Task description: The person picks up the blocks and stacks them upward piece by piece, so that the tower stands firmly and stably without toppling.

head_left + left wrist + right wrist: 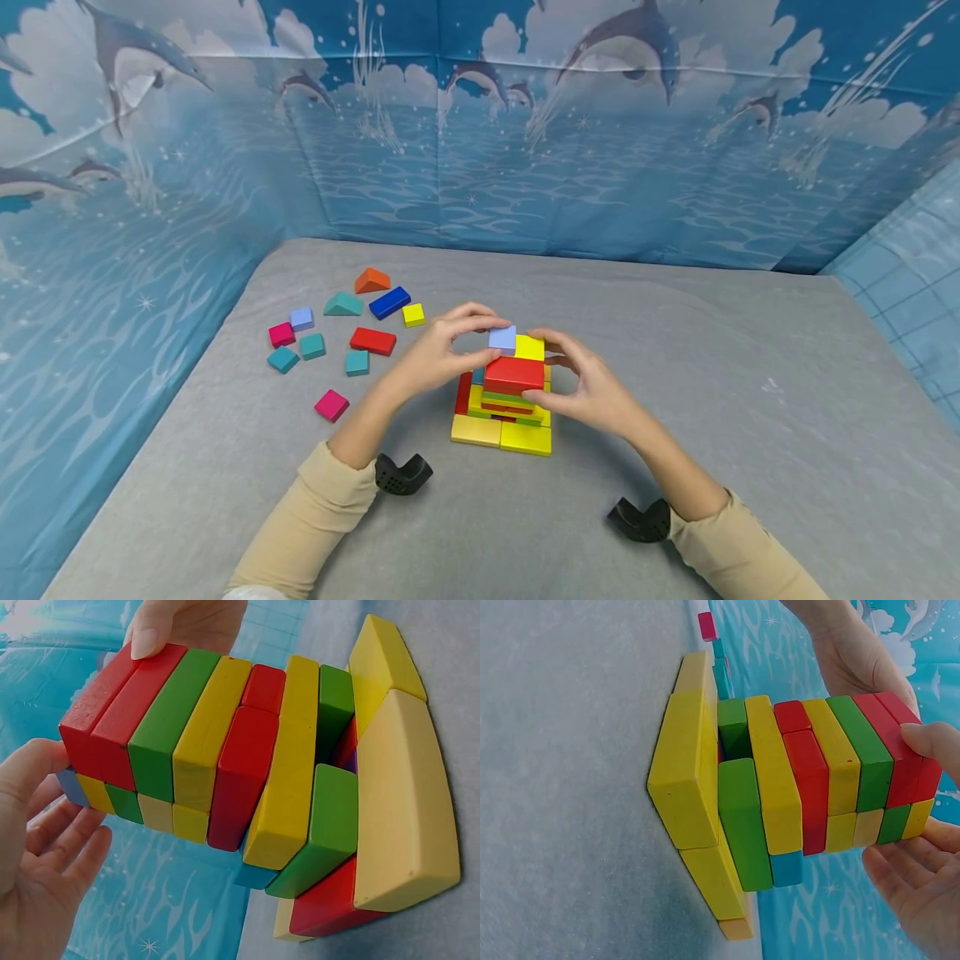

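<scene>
A tower of coloured wooden blocks point(513, 379) stands on the grey surface, on a base of wide yellow blocks point(525, 438). Its upper front carries red blocks point(139, 712); behind them sit a light-blue block point(502, 339) and a yellow block point(529, 347). My left hand point(442, 354) pinches the light-blue block at the tower's top left corner, its thumb beside the red block. From the right, my right hand point(588, 387) grips the upper tower, thumb on the front red face, fingers reaching behind, as the right hand point(922, 900) shows in its wrist view.
Loose blocks lie left of the tower, among them a red block point(372, 341), a dark blue block point(390, 302), an orange triangle point(372, 281), a teal triangle point(343, 304) and a magenta block point(332, 405). A dolphin-print curtain point(487, 167) borders the grey surface point(712, 375).
</scene>
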Available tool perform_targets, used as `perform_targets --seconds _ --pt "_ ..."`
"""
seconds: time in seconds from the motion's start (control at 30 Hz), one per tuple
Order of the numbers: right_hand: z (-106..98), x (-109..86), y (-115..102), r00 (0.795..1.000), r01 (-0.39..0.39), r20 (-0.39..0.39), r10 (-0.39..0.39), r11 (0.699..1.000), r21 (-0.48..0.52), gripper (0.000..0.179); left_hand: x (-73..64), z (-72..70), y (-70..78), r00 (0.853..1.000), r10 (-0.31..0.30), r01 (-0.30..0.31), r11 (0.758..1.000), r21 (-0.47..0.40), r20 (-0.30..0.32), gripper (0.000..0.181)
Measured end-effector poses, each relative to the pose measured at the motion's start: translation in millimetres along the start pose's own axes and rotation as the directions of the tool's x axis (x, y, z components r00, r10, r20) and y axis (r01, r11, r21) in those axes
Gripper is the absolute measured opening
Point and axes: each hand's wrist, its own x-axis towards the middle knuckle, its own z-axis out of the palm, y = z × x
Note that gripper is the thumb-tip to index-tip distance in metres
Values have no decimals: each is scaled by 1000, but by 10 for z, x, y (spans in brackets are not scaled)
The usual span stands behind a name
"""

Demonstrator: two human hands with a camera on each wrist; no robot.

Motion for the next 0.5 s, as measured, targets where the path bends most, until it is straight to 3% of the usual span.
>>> perform_targets --seconds 0.33,0.5 --pt "4 2 15 1000 -7 1 7 1000 -9 67 -6 9 -26 1000 12 -12 999 -33 8 34" --pt "2 10 -127 1000 -17 5 17 1000 2 67 -7 17 -32 1000 24 -24 999 -43 6 34"
